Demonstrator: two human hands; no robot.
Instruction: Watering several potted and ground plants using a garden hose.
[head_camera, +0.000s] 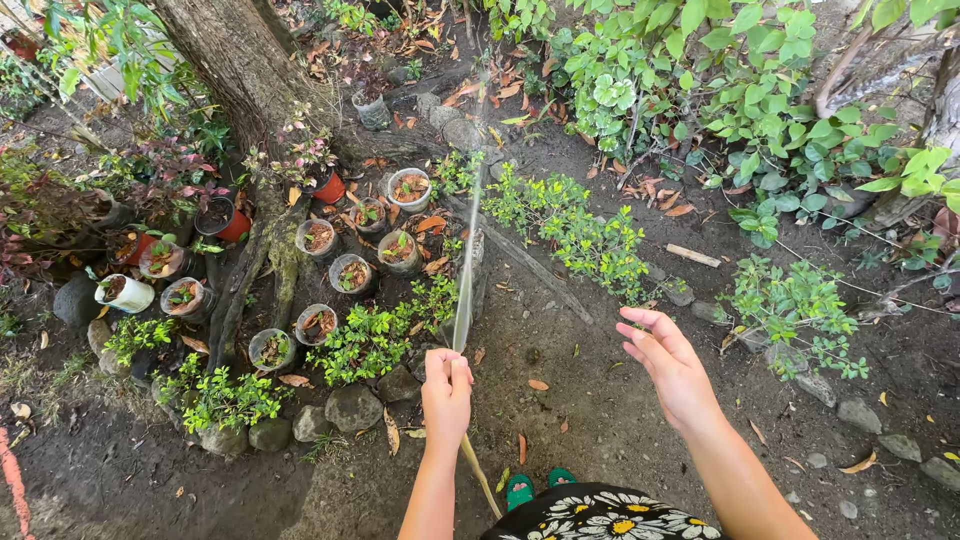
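Nearest the camera: a black garment with a daisy print (600, 515) and green sandals (520, 491) are seen at the bottom edge, over bare soil.
Left hand (446, 390): closed in a fist around the end of a thin hose (478, 475), which runs back past the wrist.
Water: a narrow jet (468, 255) is thrown from the fist up toward the tree trunk (235, 60).
Right hand (665, 360): held out empty, fingers loosely spread, above the ground near a small green shrub (585, 230).
Pots: a cluster of small clear and red pots (340, 255) is set among roots, ringed by stones (352, 407).
Progress: the soil looks dark and damp around the pots; which plants have already been watered cannot be told.
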